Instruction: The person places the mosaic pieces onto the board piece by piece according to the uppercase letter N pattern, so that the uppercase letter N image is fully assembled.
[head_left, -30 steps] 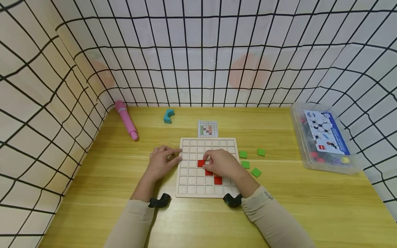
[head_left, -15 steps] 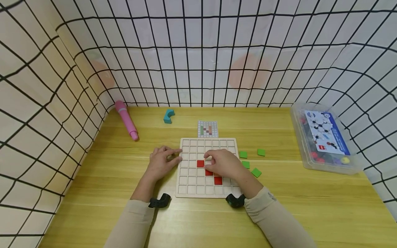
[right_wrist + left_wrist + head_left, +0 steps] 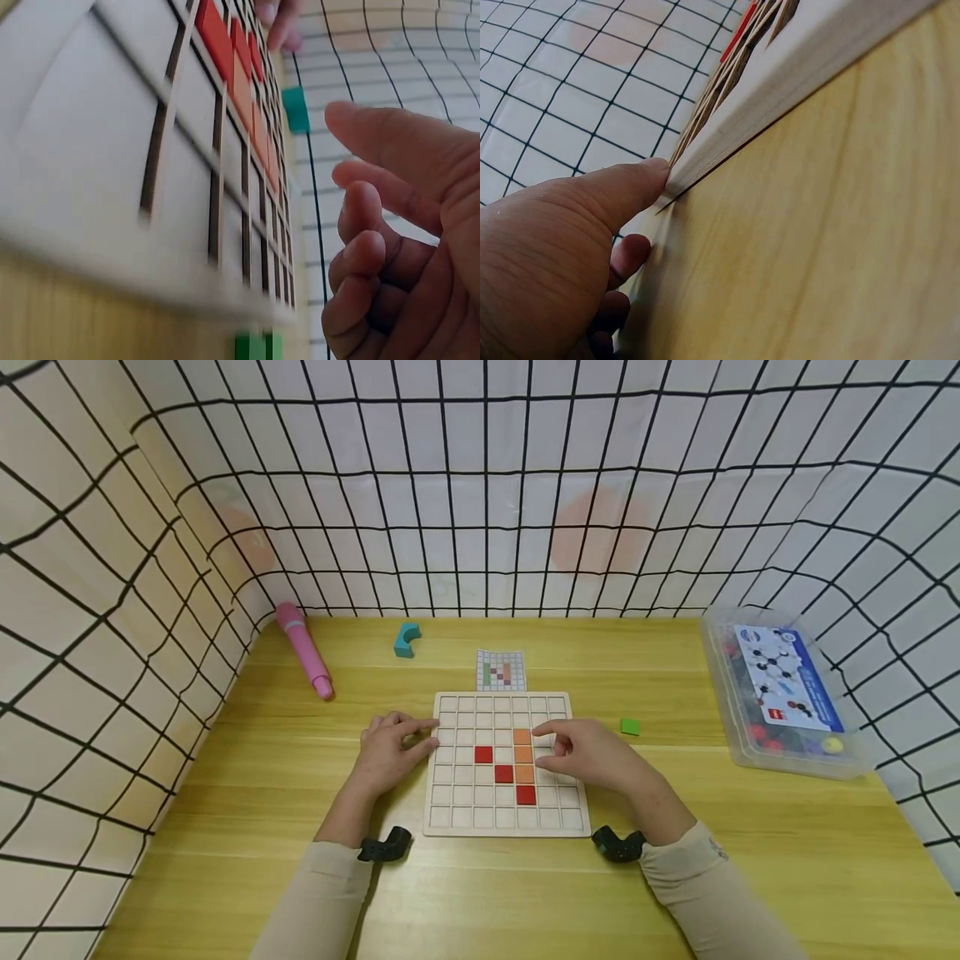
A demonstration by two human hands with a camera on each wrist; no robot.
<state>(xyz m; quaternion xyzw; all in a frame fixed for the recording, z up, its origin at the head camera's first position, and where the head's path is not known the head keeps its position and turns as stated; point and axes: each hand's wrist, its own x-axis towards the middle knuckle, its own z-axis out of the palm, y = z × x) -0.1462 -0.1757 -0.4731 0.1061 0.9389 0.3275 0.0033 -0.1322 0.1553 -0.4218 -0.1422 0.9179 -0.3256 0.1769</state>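
Observation:
A pale wooden grid board lies flat on the table. In its cells lie three red tiles stepping down diagonally and a column of orange tiles. My left hand rests at the board's left edge, thumb and index finger extended to touch it; the left wrist view has the thumb against that edge. Over the board's right side is my right hand, its thumb and index finger apart beside the orange tiles. Nothing shows between those fingers in the right wrist view, where the other fingers curl loosely.
A small printed pattern card lies behind the board. One green tile sits to the right; more green tiles appear in the right wrist view. Around are a pink microphone-shaped toy, a teal block and a clear plastic box.
My right hand has moved right, uncovering the orange tiles, and now hides most of the green tiles. The upper red tile has shifted slightly left into its cell. My left hand stays put.

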